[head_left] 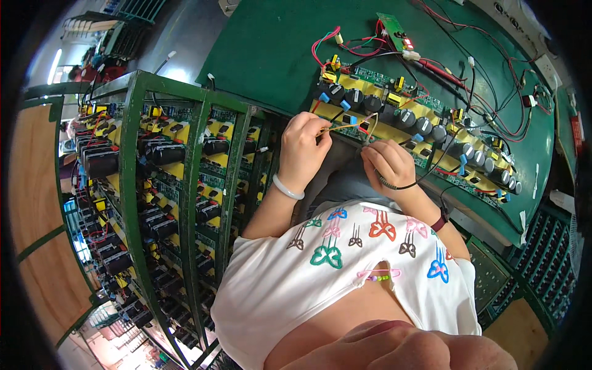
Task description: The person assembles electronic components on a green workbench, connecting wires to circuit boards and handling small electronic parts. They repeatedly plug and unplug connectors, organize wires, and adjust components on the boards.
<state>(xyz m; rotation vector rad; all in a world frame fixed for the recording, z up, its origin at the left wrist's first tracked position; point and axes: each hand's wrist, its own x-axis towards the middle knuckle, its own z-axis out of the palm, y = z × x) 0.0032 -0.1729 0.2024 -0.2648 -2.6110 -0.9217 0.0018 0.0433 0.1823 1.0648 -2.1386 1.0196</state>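
My left hand (pixel 303 147) is closed, its thumb and forefinger pinching thin yellow wires (pixel 345 127). The wires stretch across to my right hand (pixel 390 163), also closed, near a pale loop and a bit of red. A black cable (pixel 412 185) with a ribbed sleeve passes under my right fingers and runs off to the right; it seems to be what they pinch, though the fingertips hide the join. Just beyond both hands lies a long circuit board (pixel 404 117) with black capacitors, yellow-wrapped parts and blue connectors. Its near edge is close to my fingers.
The board lies on a green-topped table (pixel 265 55). Behind it sit a small green board (pixel 394 32) with a lit red display and loose red and black leads (pixel 487 86). At my left stands a green metal rack (pixel 191 154) holding several similar boards.
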